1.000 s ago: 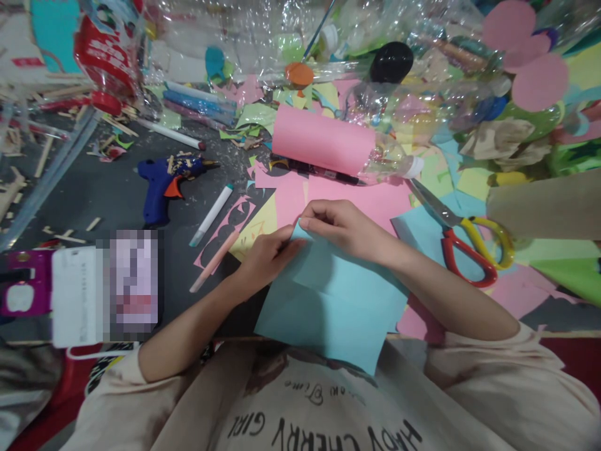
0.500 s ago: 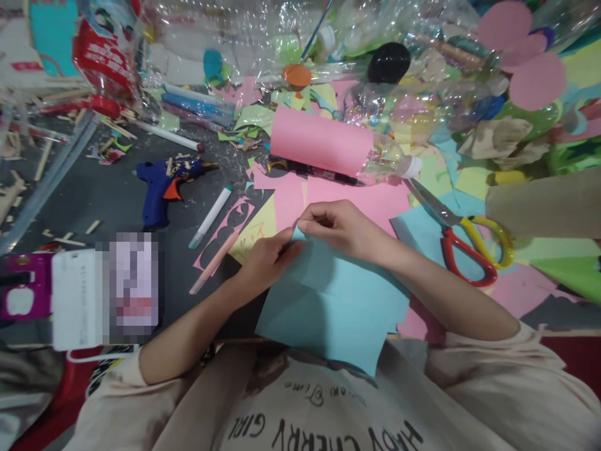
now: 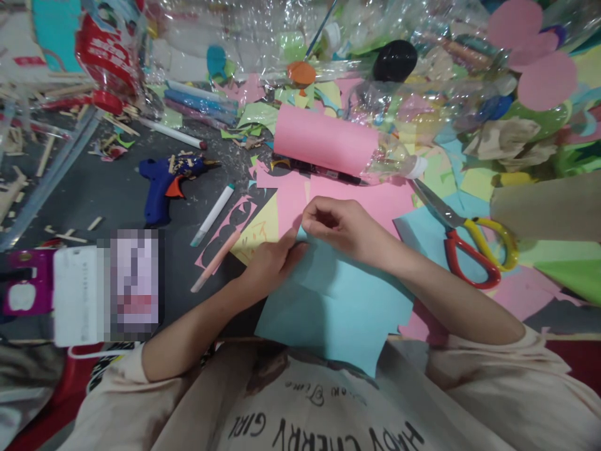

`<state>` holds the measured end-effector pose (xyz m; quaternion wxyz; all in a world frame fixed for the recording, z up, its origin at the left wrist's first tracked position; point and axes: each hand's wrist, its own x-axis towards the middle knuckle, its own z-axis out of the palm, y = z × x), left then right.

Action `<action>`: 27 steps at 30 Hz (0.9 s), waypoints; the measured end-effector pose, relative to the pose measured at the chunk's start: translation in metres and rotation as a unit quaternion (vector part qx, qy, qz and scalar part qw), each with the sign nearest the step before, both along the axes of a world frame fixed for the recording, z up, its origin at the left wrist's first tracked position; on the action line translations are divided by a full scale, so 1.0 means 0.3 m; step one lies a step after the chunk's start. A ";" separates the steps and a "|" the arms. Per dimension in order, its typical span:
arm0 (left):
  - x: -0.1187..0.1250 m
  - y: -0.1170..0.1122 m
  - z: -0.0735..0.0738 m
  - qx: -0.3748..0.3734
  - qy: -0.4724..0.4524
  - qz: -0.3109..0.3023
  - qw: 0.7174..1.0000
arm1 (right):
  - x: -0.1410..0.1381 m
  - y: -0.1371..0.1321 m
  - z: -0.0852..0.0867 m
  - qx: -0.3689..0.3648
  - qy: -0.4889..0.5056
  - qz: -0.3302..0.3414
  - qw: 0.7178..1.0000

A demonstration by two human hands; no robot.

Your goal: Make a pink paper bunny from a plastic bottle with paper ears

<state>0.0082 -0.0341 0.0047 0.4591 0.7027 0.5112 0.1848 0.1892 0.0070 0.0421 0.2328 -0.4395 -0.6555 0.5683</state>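
Note:
A light blue sheet of paper lies before me, its near corner hanging past the table edge. At its far left corner, my left hand pinches the paper between thumb and fingers. My right hand is curled beside it, thumb and forefinger closed at the same corner. Whether the right fingertips hold the paper or something small is hard to see. Beyond my hands lies a clear plastic bottle wrapped in pink paper, with a black pen along its near side.
Scissors with red and yellow handles lie at the right on paper scraps. To the left are a blue glue gun, a marker, a white box-like device and wood bits. Plastic bottles crowd the back.
My right hand has lifted slightly off the paper's corner, its fingers more curled. My left hand stays nearly in place. The whole view has shifted a little.

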 end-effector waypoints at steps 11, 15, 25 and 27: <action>0.003 0.009 0.020 -0.020 -0.043 0.024 0.999 | 0.016 0.004 -0.010 0.015 -0.022 0.022 0.999; -0.001 0.014 0.024 -0.035 -0.109 0.032 0.993 | 0.006 -0.005 -0.009 0.005 -0.016 0.061 0.998; -0.011 0.020 0.029 0.047 -0.078 0.072 0.993 | 0.003 -0.009 -0.004 0.015 -0.009 0.100 0.995; -0.014 0.023 0.029 0.064 -0.096 0.096 0.989 | 0.015 0.002 0.004 0.023 -0.016 0.106 0.994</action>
